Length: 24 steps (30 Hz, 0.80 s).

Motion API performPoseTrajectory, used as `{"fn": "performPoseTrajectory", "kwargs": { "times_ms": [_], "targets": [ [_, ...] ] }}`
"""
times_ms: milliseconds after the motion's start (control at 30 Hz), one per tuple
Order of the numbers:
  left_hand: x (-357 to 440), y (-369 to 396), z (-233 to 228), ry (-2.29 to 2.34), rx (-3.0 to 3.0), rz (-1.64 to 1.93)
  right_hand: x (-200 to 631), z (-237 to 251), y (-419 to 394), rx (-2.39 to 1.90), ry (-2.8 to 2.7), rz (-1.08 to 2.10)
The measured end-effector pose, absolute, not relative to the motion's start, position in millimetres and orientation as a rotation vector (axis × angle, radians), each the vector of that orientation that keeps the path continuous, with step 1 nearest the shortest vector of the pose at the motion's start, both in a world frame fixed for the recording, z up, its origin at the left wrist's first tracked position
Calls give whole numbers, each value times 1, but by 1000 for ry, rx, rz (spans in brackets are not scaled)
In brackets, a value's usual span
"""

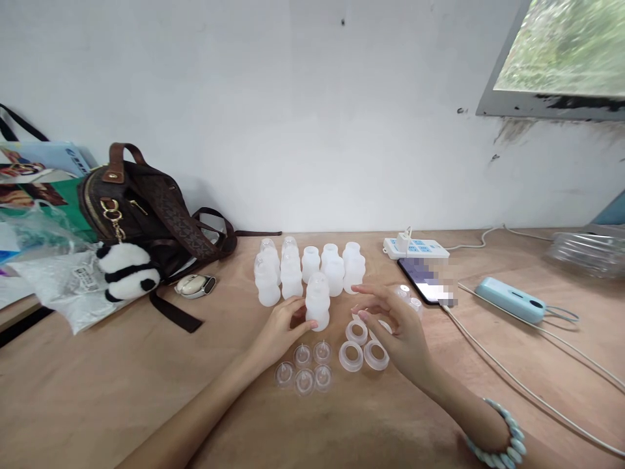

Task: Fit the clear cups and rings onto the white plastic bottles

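Lower frame, nearest my view: my two forearms, the right one wearing a beaded bracelet point(500, 446), reach up over the bare wooden counter point(97, 391). My left hand point(283, 329) grips the base of one small translucent bottle point(318, 300), which stands upright at centre frame just ahead of the bottle cluster point(307, 267); the fingers curl round its lower part. My right hand point(398, 326) hovers with fingers loosely spread over the screw rings point(364, 348), grasping nothing that I can make out. Below the bottle lie five clear teats point(305, 371), close together. I judge the bottle light, thin-walled and somewhat squeezable, smooth enough to slip; its narrower waist looks the surest hold, and it would tip easily if nudged. The teats appear soft and limp, the rings stiff. Open room lies in the lower left of the frame; to the right, a phone point(422, 280), a power strip point(415, 247) and trailing cables point(527, 391) narrow the space, and a brown bag point(146, 208) with a panda charm point(127, 270) bounds the upper left. The counter's near edge is out of view.
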<state>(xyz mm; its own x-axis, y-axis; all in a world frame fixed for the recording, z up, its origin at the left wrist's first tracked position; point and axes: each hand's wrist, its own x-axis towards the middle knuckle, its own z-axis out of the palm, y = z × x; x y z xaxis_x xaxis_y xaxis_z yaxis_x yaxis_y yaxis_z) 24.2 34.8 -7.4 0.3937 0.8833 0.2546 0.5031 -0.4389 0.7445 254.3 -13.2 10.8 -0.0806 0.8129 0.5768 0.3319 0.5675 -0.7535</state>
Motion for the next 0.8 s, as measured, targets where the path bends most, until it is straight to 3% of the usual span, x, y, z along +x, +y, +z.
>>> {"fn": "performPoseTrajectory", "kwargs": {
  "times_ms": [167,300,433,800],
  "targets": [
    [9,29,23,1225,1987,821,259,15,-14,-994,-1631,532],
    [7,27,32,855,1808,630,260,17,-13,-977,-1634,491],
    [10,29,18,730,1661,485,261,18,-13,-958,-1626,480],
    [14,60,-25,809,1608,641,264,17,-12,-944,-1628,469]
  ]
}}
